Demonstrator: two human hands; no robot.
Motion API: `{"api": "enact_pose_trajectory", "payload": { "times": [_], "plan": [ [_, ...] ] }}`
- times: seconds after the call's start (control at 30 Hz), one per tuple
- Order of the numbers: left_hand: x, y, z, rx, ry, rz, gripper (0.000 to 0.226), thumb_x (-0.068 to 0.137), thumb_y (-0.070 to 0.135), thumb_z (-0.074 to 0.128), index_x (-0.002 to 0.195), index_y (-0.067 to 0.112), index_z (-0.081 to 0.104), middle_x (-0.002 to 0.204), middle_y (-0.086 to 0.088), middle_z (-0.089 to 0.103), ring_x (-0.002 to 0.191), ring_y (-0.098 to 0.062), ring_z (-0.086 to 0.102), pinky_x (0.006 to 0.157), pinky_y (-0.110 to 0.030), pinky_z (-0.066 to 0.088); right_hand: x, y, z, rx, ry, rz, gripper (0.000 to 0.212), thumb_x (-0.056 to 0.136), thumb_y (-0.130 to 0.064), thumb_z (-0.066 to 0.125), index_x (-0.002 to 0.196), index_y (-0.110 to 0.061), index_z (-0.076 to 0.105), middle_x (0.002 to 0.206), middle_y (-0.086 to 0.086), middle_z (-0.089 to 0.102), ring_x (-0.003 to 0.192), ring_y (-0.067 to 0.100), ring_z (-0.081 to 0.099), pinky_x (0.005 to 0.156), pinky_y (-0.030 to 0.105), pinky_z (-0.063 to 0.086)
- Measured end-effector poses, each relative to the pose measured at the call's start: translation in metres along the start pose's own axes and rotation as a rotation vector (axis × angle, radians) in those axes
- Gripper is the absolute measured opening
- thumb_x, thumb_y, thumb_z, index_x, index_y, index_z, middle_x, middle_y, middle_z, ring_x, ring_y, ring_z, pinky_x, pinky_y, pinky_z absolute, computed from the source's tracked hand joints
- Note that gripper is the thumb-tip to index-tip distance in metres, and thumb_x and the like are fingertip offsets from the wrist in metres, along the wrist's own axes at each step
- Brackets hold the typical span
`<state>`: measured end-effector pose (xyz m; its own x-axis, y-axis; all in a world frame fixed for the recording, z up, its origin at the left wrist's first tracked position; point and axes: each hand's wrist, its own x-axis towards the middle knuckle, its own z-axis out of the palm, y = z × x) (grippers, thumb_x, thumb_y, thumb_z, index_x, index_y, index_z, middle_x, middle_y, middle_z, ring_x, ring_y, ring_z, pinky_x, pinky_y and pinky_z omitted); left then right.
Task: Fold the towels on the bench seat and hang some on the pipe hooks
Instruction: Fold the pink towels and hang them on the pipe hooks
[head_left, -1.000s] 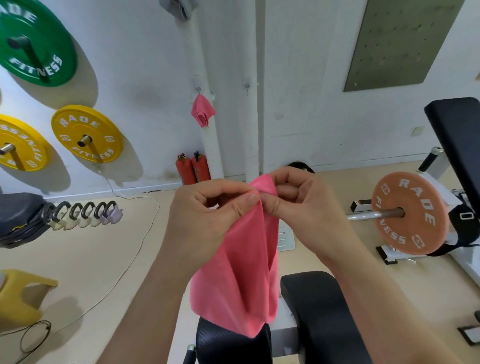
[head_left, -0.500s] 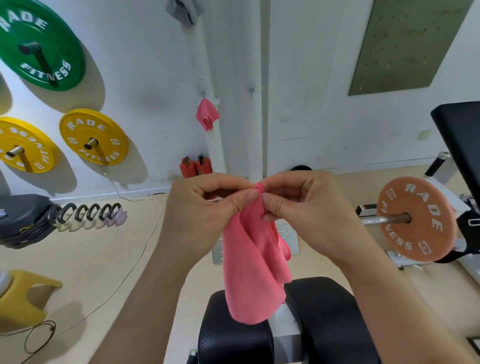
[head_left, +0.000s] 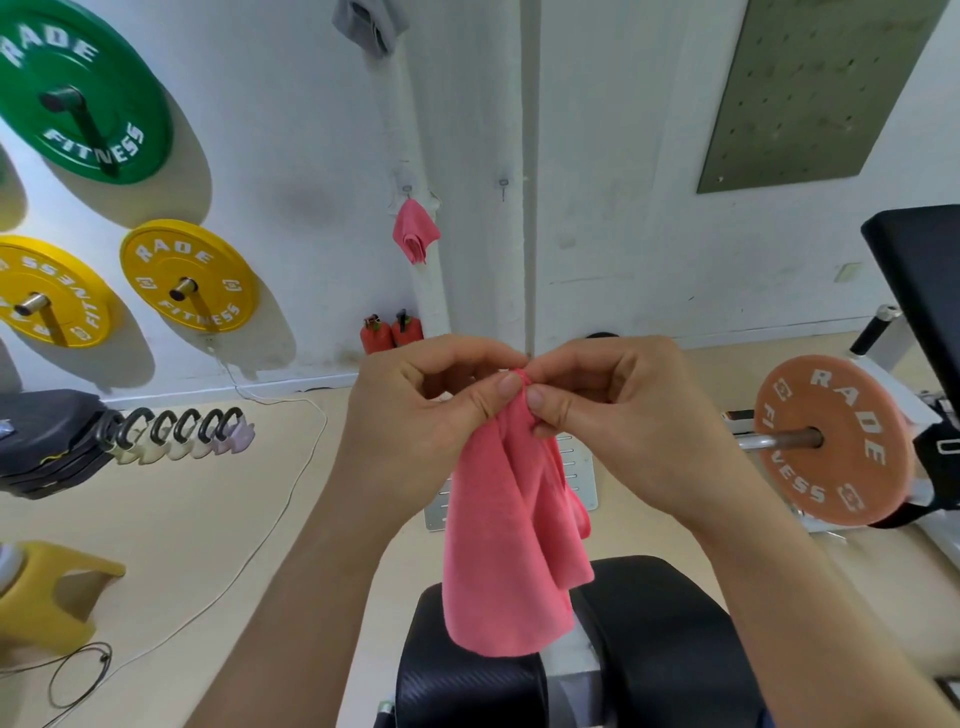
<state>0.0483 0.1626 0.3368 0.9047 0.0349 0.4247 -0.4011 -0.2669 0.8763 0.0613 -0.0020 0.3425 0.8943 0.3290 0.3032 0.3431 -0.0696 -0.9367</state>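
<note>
Bunched tighter than a moment ago, the pink towel (head_left: 506, 545) hangs above the black counter (head_left: 467, 691); left grip (head_left: 415, 421) and right grip (head_left: 615, 415) both pinch its top corner; a second towel (head_left: 415, 234) hangs from the pipe hook (head_left: 407, 190).

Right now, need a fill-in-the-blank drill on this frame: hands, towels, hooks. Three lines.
The left hand and right hand both pinch a ____ towel. Its lower end hangs over the ____ bench seat. The hook beside the hung towel holds ____.
Missing: pink; black; nothing.
</note>
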Motion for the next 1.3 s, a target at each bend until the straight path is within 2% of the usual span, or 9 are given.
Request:
{"api": "enact_pose_trajectory", "payload": {
  "times": [0.2, 0.33, 0.47, 0.73, 0.83, 0.93, 1.07, 1.2, 1.3],
  "plan": [
    [0.010, -0.010, 0.008, 0.308, -0.010, 0.153, 0.014, 0.076, 0.012, 0.062, 0.078, 0.026, 0.060, 0.081, 0.008, 0.062, 0.077, 0.001, 0.056, 0.073, -0.012, 0.042, 0.022, 0.037, 0.003, -0.380, -0.045, 0.110, 0.010, 0.073, -0.007, 0.063, 0.069, -0.013, 0.070, 0.064, 0.007, 0.069, 0.061, 0.014, 0.062, 0.063, 0.034, 0.054],
    [0.032, -0.024, -0.009, 0.138, 0.158, 0.005, 0.025, 0.088, 0.002, 0.057, 0.080, 0.025, 0.056, 0.083, 0.006, 0.066, 0.082, -0.010, 0.062, 0.080, -0.019, 0.047, 0.029, 0.110, -0.016, -0.874, -0.310, 0.521, 0.015, 0.073, 0.003, 0.053, 0.064, -0.004, 0.062, 0.063, 0.013, 0.058, 0.058, 0.021, 0.054, 0.049, 0.027, 0.042],
    [0.040, -0.046, -0.039, 0.058, 0.262, -0.093, 0.029, 0.087, -0.002, 0.058, 0.077, 0.024, 0.062, 0.065, 0.018, 0.065, 0.066, 0.004, 0.057, 0.066, -0.013, 0.044, 0.021, 0.139, -0.043, -0.835, -0.348, 0.746, 0.031, 0.079, 0.007, 0.044, 0.082, -0.010, 0.070, 0.077, 0.010, 0.068, 0.061, 0.019, 0.069, 0.055, 0.025, 0.057],
    [0.035, -0.058, -0.031, -0.008, 0.264, -0.115, 0.023, 0.087, -0.002, 0.060, 0.080, 0.020, 0.063, 0.074, 0.007, 0.063, 0.067, 0.000, 0.056, 0.066, -0.015, 0.043, 0.043, 0.116, -0.055, -1.167, -0.212, 0.540, 0.020, 0.075, -0.017, 0.060, 0.095, -0.013, 0.058, 0.093, 0.005, 0.064, 0.083, 0.023, 0.058, 0.057, 0.028, 0.041],
    [0.035, -0.045, -0.013, 0.042, 0.133, -0.056, 0.028, 0.084, -0.005, 0.062, 0.077, 0.022, 0.063, 0.070, 0.014, 0.065, 0.068, 0.001, 0.059, 0.070, -0.013, 0.045, 0.049, 0.106, -0.030, -0.904, -0.171, 0.334, 0.026, 0.078, -0.026, 0.064, 0.103, -0.021, 0.059, 0.093, -0.004, 0.058, 0.086, 0.018, 0.057, 0.071, 0.029, 0.045],
    [0.035, -0.039, 0.002, 0.078, -0.010, -0.009, 0.029, 0.082, -0.009, 0.061, 0.076, 0.020, 0.062, 0.066, 0.017, 0.066, 0.068, 0.003, 0.061, 0.070, -0.010, 0.046, 0.052, 0.085, 0.011, -0.500, -0.163, 0.160, 0.013, 0.078, -0.021, 0.062, 0.078, -0.034, 0.062, 0.073, -0.012, 0.062, 0.069, 0.008, 0.058, 0.068, 0.026, 0.049],
    [0.035, -0.039, -0.007, 0.067, -0.038, 0.025, 0.031, 0.082, -0.010, 0.061, 0.077, 0.021, 0.062, 0.065, 0.020, 0.066, 0.067, 0.004, 0.060, 0.069, -0.010, 0.046, 0.057, 0.093, 0.038, -0.385, -0.146, 0.218, 0.026, 0.076, -0.002, 0.052, 0.059, -0.020, 0.060, 0.061, 0.003, 0.061, 0.063, 0.014, 0.053, 0.062, 0.036, 0.048],
    [0.032, -0.044, -0.033, 0.063, 0.077, 0.048, 0.033, 0.081, -0.008, 0.062, 0.076, 0.025, 0.063, 0.067, 0.021, 0.066, 0.068, 0.002, 0.060, 0.070, -0.012, 0.046, 0.055, 0.127, 0.041, -0.760, -0.131, 0.356, 0.032, 0.076, -0.001, 0.045, 0.050, -0.016, 0.038, 0.052, 0.002, 0.041, 0.055, 0.021, 0.043, 0.044, 0.026, 0.026],
    [0.024, -0.058, -0.055, 0.090, 0.148, 0.015, 0.033, 0.082, -0.007, 0.062, 0.075, 0.025, 0.062, 0.065, 0.021, 0.065, 0.066, 0.004, 0.059, 0.068, -0.011, 0.045, 0.048, 0.147, 0.040, -0.858, -0.163, 0.525, 0.026, 0.079, -0.003, 0.042, 0.055, -0.014, 0.041, 0.055, 0.002, 0.043, 0.058, 0.022, 0.046, 0.044, 0.027, 0.026]
  ]
}}
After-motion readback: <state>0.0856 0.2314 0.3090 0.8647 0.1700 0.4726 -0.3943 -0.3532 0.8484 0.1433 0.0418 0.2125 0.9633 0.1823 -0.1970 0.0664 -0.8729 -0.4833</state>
